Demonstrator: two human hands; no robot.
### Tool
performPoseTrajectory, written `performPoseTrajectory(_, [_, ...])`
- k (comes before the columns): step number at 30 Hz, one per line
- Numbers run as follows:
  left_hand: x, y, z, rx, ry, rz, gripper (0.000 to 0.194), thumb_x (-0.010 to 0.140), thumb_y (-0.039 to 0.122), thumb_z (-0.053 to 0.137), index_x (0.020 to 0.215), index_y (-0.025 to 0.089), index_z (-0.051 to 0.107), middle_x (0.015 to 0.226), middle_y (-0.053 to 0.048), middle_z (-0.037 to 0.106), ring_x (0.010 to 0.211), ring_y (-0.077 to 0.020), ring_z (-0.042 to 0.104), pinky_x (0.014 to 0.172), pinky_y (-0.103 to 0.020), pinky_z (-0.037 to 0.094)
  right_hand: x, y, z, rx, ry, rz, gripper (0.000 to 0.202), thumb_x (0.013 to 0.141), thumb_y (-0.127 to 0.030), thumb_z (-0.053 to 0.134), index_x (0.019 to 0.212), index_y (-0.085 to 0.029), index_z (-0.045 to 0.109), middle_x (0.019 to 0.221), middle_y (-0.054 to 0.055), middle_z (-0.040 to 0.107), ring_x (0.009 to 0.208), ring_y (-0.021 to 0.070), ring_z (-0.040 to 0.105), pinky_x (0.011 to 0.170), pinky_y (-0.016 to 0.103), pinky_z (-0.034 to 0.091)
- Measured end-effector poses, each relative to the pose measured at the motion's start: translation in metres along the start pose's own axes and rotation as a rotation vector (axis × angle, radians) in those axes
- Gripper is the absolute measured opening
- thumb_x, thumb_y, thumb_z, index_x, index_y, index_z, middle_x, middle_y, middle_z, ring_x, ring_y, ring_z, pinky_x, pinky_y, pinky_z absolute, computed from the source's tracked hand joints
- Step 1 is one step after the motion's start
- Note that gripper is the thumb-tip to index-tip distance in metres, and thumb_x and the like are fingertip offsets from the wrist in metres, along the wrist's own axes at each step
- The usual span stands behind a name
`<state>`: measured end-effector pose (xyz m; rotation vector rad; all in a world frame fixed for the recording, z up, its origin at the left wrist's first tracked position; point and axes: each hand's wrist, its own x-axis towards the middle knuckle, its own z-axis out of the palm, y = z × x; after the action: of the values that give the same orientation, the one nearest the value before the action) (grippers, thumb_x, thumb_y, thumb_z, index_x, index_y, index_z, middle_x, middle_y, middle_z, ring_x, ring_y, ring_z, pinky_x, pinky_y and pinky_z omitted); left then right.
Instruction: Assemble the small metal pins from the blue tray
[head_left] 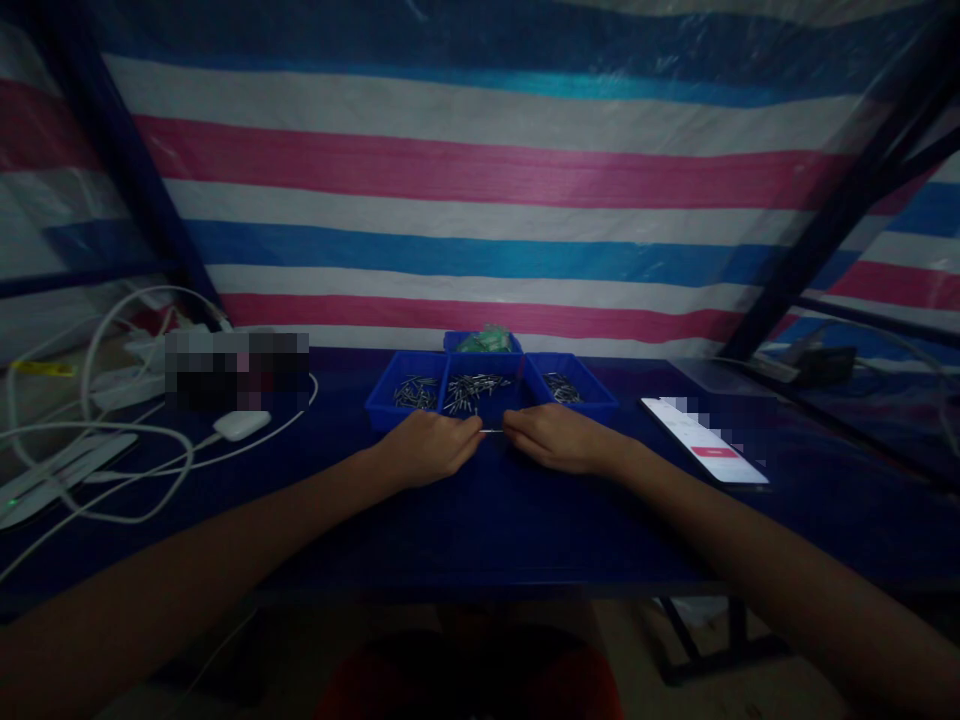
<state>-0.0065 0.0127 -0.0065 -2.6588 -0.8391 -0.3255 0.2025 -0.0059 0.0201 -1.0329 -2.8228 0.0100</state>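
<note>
A thin, shiny metal pin-like piece (492, 431) spans the small gap between my two hands, low over the blue table (487, 530). My left hand (431, 446) is closed, its thumb and fingers pinching the piece's left end. At the other end, the fingertips of my right hand (556, 437) are pressed together on it. Just beyond the hands lies a pile of small metal pieces (474, 388), between a left blue bin (381, 408) and a right blue bin (598, 402). Both bins hold similar small metal parts. The exact kind of part is too small to make out.
Behind the pile, a third blue bin (451, 343) holds green, plastic-looking material (487, 340). A lit phone (705, 445) lies at the right. White cables (187, 450) and a white adapter (241, 426) spread over the left side. Striped sheeting (480, 180) hangs behind the table.
</note>
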Motion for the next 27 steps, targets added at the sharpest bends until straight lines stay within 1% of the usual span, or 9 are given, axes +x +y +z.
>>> performPoseTrajectory(2, [0.0002, -0.0002, -0.0002, 0.004, -0.001, 0.007, 0.033, 0.091, 0.030, 0.024, 0.086, 0.014, 0.052, 0.060, -0.003, 0.058, 0.048, -0.0130, 0.054, 0.045, -0.024, 0.037, 0.0002, 0.0015, 0.0008, 0.000, -0.010, 0.004, 0.019, 0.088, -0.023, 0.029, 0.082, -0.016, 0.045, 0.069, 0.003, 0.054, 0.060, 0.0114, 0.047, 0.058, 0.024, 0.032])
performPoseTrajectory(4, [0.0003, -0.0004, -0.0004, 0.008, 0.000, 0.009, 0.032, 0.091, 0.029, 0.024, 0.085, 0.015, 0.052, 0.060, -0.003, 0.058, 0.048, -0.0136, 0.055, 0.044, -0.024, 0.037, 0.0006, 0.0029, 0.0024, -0.007, -0.007, 0.023, 0.021, 0.089, -0.029, 0.030, 0.085, -0.016, 0.046, 0.069, 0.004, 0.055, 0.059, 0.0119, 0.048, 0.057, 0.024, 0.032])
performPoseTrajectory(7, [0.0001, -0.0005, -0.0006, 0.004, 0.006, 0.005, 0.032, 0.090, 0.028, 0.024, 0.085, 0.014, 0.052, 0.059, -0.003, 0.058, 0.048, -0.0134, 0.055, 0.044, -0.024, 0.037, 0.0009, 0.0040, 0.0046, -0.015, 0.016, 0.063, 0.022, 0.087, -0.035, 0.036, 0.092, -0.015, 0.045, 0.070, 0.004, 0.057, 0.059, 0.0129, 0.050, 0.055, 0.024, 0.031])
performPoseTrajectory(10, [0.0001, -0.0002, -0.0011, -0.003, 0.002, 0.006, 0.031, 0.090, 0.028, 0.025, 0.085, 0.014, 0.052, 0.059, -0.003, 0.058, 0.047, -0.0129, 0.054, 0.044, -0.024, 0.037, 0.0010, 0.0038, 0.0044, -0.020, 0.038, 0.077, 0.019, 0.087, -0.032, 0.036, 0.093, -0.015, 0.045, 0.071, 0.004, 0.057, 0.060, 0.0129, 0.051, 0.054, 0.024, 0.031])
performPoseTrajectory(13, [0.0005, 0.0001, -0.0014, 0.002, -0.010, 0.003, 0.029, 0.090, 0.028, 0.026, 0.086, 0.015, 0.051, 0.060, -0.002, 0.059, 0.048, -0.0133, 0.055, 0.044, -0.024, 0.036, 0.0016, 0.0032, 0.0034, -0.032, 0.039, 0.054, 0.018, 0.088, -0.029, 0.035, 0.088, -0.016, 0.047, 0.070, 0.003, 0.056, 0.059, 0.0120, 0.050, 0.055, 0.024, 0.031])
performPoseTrajectory(17, [0.0008, -0.0002, -0.0016, -0.002, -0.001, -0.010, 0.026, 0.090, 0.030, 0.028, 0.090, 0.015, 0.050, 0.065, -0.002, 0.061, 0.052, -0.0134, 0.057, 0.045, -0.023, 0.036, 0.0027, 0.0041, 0.0053, -0.044, 0.035, 0.010, 0.021, 0.089, -0.029, 0.034, 0.081, -0.016, 0.049, 0.069, 0.003, 0.055, 0.058, 0.0110, 0.049, 0.055, 0.024, 0.031])
performPoseTrajectory(20, [0.0005, -0.0004, -0.0024, 0.001, -0.009, -0.004, 0.025, 0.089, 0.030, 0.030, 0.090, 0.015, 0.050, 0.064, -0.002, 0.060, 0.052, -0.0132, 0.057, 0.044, -0.023, 0.035, 0.0031, 0.0050, 0.0077, -0.044, 0.040, -0.001, 0.024, 0.089, -0.030, 0.033, 0.080, -0.016, 0.049, 0.069, 0.003, 0.055, 0.059, 0.0108, 0.049, 0.056, 0.024, 0.031])
performPoseTrajectory(24, [0.0001, -0.0008, -0.0021, 0.014, -0.018, 0.011, 0.024, 0.089, 0.029, 0.031, 0.088, 0.016, 0.051, 0.063, -0.001, 0.060, 0.052, -0.0137, 0.056, 0.044, -0.023, 0.035, 0.0029, 0.0053, 0.0081, -0.046, 0.045, 0.007, 0.024, 0.090, -0.029, 0.032, 0.080, -0.016, 0.049, 0.069, 0.003, 0.055, 0.059, 0.0109, 0.049, 0.057, 0.024, 0.032])
performPoseTrajectory(27, [0.0003, -0.0011, -0.0004, 0.007, -0.015, 0.014, 0.025, 0.089, 0.027, 0.029, 0.087, 0.015, 0.051, 0.064, -0.002, 0.060, 0.052, -0.0128, 0.056, 0.045, -0.023, 0.035, 0.0021, 0.0053, 0.0064, -0.047, 0.056, 0.025, 0.020, 0.089, -0.031, 0.035, 0.088, -0.015, 0.049, 0.070, 0.003, 0.056, 0.060, 0.0117, 0.050, 0.056, 0.024, 0.032])
